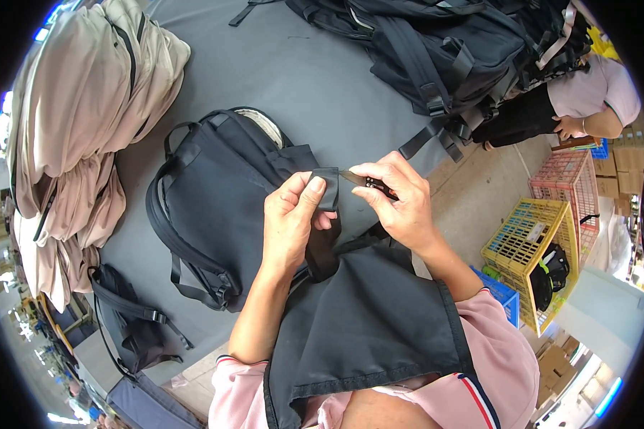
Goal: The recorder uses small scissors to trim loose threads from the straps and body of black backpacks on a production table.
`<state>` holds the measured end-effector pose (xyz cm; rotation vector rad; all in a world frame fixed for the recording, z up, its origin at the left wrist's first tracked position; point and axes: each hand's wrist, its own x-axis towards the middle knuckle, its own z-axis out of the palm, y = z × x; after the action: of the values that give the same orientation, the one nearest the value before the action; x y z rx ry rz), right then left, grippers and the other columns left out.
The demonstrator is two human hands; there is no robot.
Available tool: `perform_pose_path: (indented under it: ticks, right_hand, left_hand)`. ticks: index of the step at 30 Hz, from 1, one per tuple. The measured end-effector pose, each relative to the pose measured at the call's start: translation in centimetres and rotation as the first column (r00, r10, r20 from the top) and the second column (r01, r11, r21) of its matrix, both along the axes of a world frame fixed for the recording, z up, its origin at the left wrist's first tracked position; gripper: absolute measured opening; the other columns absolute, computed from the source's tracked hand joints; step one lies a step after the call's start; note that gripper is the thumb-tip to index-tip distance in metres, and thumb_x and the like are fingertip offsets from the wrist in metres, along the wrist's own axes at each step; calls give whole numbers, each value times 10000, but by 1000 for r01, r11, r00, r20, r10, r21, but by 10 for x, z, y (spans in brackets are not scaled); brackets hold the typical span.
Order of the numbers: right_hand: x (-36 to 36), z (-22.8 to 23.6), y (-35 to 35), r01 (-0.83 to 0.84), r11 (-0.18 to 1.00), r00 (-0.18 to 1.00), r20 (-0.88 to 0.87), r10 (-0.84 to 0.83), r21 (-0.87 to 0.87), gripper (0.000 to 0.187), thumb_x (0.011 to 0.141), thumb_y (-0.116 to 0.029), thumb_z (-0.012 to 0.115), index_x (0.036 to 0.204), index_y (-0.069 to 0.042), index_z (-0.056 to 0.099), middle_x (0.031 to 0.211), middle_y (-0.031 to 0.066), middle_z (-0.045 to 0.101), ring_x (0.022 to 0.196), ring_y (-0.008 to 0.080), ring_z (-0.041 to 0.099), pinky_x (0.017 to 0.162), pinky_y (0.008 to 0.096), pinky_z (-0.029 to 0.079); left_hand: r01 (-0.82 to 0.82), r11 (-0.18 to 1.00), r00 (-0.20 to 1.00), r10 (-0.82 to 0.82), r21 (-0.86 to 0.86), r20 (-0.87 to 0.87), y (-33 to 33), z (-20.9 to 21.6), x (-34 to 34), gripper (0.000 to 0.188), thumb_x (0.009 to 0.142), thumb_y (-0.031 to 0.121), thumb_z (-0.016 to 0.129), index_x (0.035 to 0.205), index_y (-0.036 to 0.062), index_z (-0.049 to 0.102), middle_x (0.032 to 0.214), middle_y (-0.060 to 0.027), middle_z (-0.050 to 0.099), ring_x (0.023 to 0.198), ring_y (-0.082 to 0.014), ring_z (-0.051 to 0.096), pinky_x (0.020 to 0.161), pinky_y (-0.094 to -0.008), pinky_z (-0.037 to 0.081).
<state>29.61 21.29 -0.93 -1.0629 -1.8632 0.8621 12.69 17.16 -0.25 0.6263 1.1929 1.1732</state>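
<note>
A labelled yellow crate (524, 256) sits rightward; left grip (290, 214) pinches black fabric (328, 184), right grip (406, 204) a cutter (372, 184).

No text, label or number can be read.

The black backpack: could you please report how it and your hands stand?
Left hand pinching dark fabric flap. Right hand gripping small bladed tool at flap's edge. Black backpack lying on grey table. Nothing visible between tool and flap.
</note>
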Motion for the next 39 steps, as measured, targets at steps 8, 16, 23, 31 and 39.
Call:
perform_pose_path:
  ticks: [8,16,23,31,39]
  right_hand:
    - [-6,0,-1,47,998,995,-89,-50,-39,217,717,-23,709,922,-53,646,778,44,560,604,153,560,556,273,458]
    - [-10,1,2,-6,989,993,-115,-11,-147,228,710,17,705,929,-6,645,806,50,557,686,114,549,599,239,449]
    - [-6,-15,8,-80,932,947,-318,-40,-353,185,768,51,644,934,-3,583,835,1,495,709,56,505,620,183,408]
    - [10,-12,11,140,890,824,-448,-347,-433,212,825,28,611,1018,-16,535,788,10,476,597,44,450,554,171,399]
    - [-43,5,-7,-281,957,960,-21,280,-71,200,727,-22,716,901,-48,620,753,46,540,583,137,538,504,264,423]
  left_hand:
    - [-1,1000,999,1,-15,42,0,-2,-2,216,929,197,561,991,-3,613,736,-10,619,562,-47,559,505,-172,440]
    - [-21,1000,1000,21,-12,0,0,0,-1,193,922,201,572,935,12,609,687,-19,610,540,-52,552,496,-167,437]
    - [91,995,962,-77,43,-262,-8,4,5,226,914,222,576,897,1,617,761,-35,630,620,-75,587,569,-221,472]
    - [135,769,512,485,625,-709,-19,0,-19,290,879,271,580,982,8,647,1268,-201,484,1175,-344,465,952,-409,384]
    - [-567,813,823,562,-131,-81,3,-57,-58,955,727,203,781,1440,105,154,1430,-257,156,1324,-307,251,1035,-433,305]
